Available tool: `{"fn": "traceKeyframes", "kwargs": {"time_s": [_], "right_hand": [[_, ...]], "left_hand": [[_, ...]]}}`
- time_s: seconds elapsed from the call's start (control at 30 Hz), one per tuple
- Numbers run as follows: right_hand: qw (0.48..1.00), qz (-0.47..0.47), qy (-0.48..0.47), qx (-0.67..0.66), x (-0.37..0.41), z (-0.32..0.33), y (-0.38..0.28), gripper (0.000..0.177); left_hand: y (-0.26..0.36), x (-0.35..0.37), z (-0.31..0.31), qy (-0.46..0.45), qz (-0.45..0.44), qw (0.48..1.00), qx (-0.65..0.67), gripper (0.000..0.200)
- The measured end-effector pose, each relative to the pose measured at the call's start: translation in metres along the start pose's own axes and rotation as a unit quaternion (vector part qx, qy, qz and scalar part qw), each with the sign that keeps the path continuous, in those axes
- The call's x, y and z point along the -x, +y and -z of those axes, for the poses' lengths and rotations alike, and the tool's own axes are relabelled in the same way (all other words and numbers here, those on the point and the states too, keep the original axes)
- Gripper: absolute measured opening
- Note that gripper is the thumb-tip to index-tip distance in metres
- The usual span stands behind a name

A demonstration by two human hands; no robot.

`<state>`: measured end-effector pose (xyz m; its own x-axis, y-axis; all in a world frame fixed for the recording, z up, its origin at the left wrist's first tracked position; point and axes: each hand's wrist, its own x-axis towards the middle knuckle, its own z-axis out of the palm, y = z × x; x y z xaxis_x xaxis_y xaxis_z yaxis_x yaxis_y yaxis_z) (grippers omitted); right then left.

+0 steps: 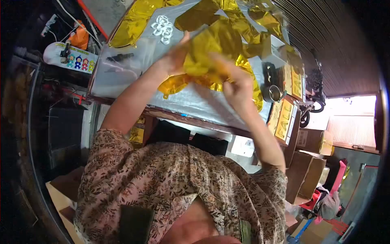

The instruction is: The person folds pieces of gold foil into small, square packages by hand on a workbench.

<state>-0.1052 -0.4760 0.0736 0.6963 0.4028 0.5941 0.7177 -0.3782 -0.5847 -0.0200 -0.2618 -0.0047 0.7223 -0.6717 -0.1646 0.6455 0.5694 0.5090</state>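
Note:
A piece of gold foil [211, 46], blurred by motion, is between my two hands above the table. My left hand [176, 59] holds its left side, the fingers partly behind the foil. Over its right side is my right hand [235, 79], its fingertips smeared by motion against the foil. More crumpled gold foil [174, 85] lies beneath on the silvery table covering [195, 106]. White rings [162, 29] lie in a cluster beyond my left hand.
Gold foil sheets [132, 26] lie along the table's far side. At the right edge are a white box [274, 51], a round tin [273, 93] and packages with gold letters [284, 121]. A skateboard [71, 57] is at left, cardboard boxes [304, 175] at right.

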Motion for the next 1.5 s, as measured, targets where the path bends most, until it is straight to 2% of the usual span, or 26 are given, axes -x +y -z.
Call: {"fn": "traceKeyframes", "kwargs": {"time_s": [0.03, 0.07, 0.1, 0.13, 0.17, 0.2, 0.23, 0.3, 0.33, 0.37, 0.4, 0.43, 0.47, 0.53, 0.6, 0.7, 0.77, 0.93, 1.0, 1.13, 1.2, 1.23, 1.3, 1.4, 1.5], "right_hand": [[1.0, -0.014, -0.011, -0.008, 0.015, -0.011, 0.003, 0.051], [0.999, -0.029, -0.022, -0.017, 0.03, -0.02, 0.007, 0.049], [0.999, -0.031, -0.015, -0.02, 0.042, -0.028, 0.014, 0.049], [0.999, -0.027, -0.025, -0.039, 0.052, -0.035, 0.022, 0.048], [0.997, -0.022, -0.036, -0.058, 0.059, -0.039, 0.03, 0.047], [0.993, 0.005, -0.107, -0.048, 0.064, -0.035, 0.04, 0.049], [0.993, 0.006, -0.104, -0.048, 0.064, -0.025, 0.036, 0.049], [0.982, -0.045, -0.183, 0.002, 0.067, -0.006, 0.025, 0.068], [0.978, -0.064, -0.198, 0.013, 0.072, 0.005, 0.032, 0.077], [0.974, -0.089, -0.18, 0.109, 0.08, 0.013, 0.035, 0.077], [0.959, -0.111, -0.162, 0.204, 0.091, 0.019, 0.041, 0.077], [0.934, -0.13, -0.148, 0.298, 0.103, 0.02, 0.054, 0.08], [0.922, -0.15, -0.152, 0.323, 0.117, 0.023, 0.064, 0.079], [0.907, -0.186, -0.163, 0.34, 0.133, 0.026, 0.071, 0.073], [0.91, -0.18, -0.162, 0.337, 0.142, 0.026, 0.073, 0.074], [0.917, -0.171, -0.16, 0.323, 0.148, 0.029, 0.072, 0.073], [0.922, -0.163, -0.157, 0.313, 0.148, 0.031, 0.072, 0.071], [0.923, -0.175, -0.163, 0.302, 0.148, 0.036, 0.067, 0.068], [0.922, -0.181, -0.167, 0.298, 0.146, 0.037, 0.065, 0.069], [0.921, -0.188, -0.164, 0.298, 0.146, 0.034, 0.064, 0.067], [0.919, -0.189, -0.165, 0.303, 0.144, 0.034, 0.061, 0.067], [0.918, -0.195, -0.168, 0.303, 0.144, 0.034, 0.059, 0.066], [0.914, -0.207, -0.176, 0.302, 0.14, 0.034, 0.057, 0.066], [0.91, -0.222, -0.189, 0.296, 0.136, 0.035, 0.056, 0.069], [0.908, -0.235, -0.197, 0.285, 0.131, 0.037, 0.053, 0.071]], "left_hand": [[-0.005, -0.001, 0.017, -0.042, 0.036, 0.996, 0.07, 0.096], [0.001, 0.012, 0.016, -0.045, 0.041, 0.996, -0.058, 0.092], [-0.001, 0.014, 0.013, -0.043, 0.047, 0.996, -0.062, 0.092], [-0.004, 0.015, 0.011, 0.036, 0.026, 0.981, -0.188, 0.081], [-0.008, 0.015, 0.009, 0.111, 0.003, 0.945, -0.309, 0.071], [-0.01, 0.016, 0.008, 0.183, -0.022, 0.887, -0.424, 0.061], [-0.014, 0.015, 0.016, 0.182, -0.022, 0.886, -0.427, 0.061], [-0.023, 0.015, 0.037, 0.145, -0.093, 0.867, -0.469, 0.051], [-0.022, 0.021, 0.027, 0.146, -0.093, 0.866, -0.47, 0.051], [-0.02, 0.028, 0.019, 0.204, -0.127, 0.738, -0.63, 0.05], [-0.019, 0.033, 0.013, 0.253, -0.156, 0.578, -0.76, 0.048], [-0.027, 0.033, 0.023, 0.26, -0.285, 0.495, -0.778, 0.047], [-0.03, 0.036, 0.035, 0.262, -0.284, 0.496, -0.778, 0.047], [-0.031, 0.044, 0.04, 0.307, -0.261, 0.411, -0.817, 0.052], [-0.031, 0.046, 0.039, 0.322, -0.231, 0.404, -0.824, 0.054], [-0.031, 0.05, 0.035, 0.365, -0.219, 0.429, -0.797, 0.054], [-0.027, 0.056, 0.035, 0.324, -0.192, 0.493, -0.784, 0.056], [-0.018, 0.064, 0.031, 0.298, -0.18, 0.519, -0.781, 0.06], [-0.004, 0.058, 0.009, 0.306, -0.191, 0.437, -0.824, 0.057], [0.036, -0.019, 0.021, 0.286, -0.214, 0.417, -0.836, 0.057], [0.051, -0.067, 0.02, 0.21, -0.2, 0.387, -0.876, 0.06], [0.057, -0.091, 0.022, 0.209, -0.203, 0.387, -0.875, 0.06], [0.067, -0.137, 0.027, 0.175, -0.11, 0.342, -0.917, 0.062], [0.077, -0.192, 0.041, 0.169, -0.077, 0.371, -0.91, 0.062], [0.086, -0.222, 0.066, 0.175, -0.054, 0.353, -0.918, 0.066]]}}
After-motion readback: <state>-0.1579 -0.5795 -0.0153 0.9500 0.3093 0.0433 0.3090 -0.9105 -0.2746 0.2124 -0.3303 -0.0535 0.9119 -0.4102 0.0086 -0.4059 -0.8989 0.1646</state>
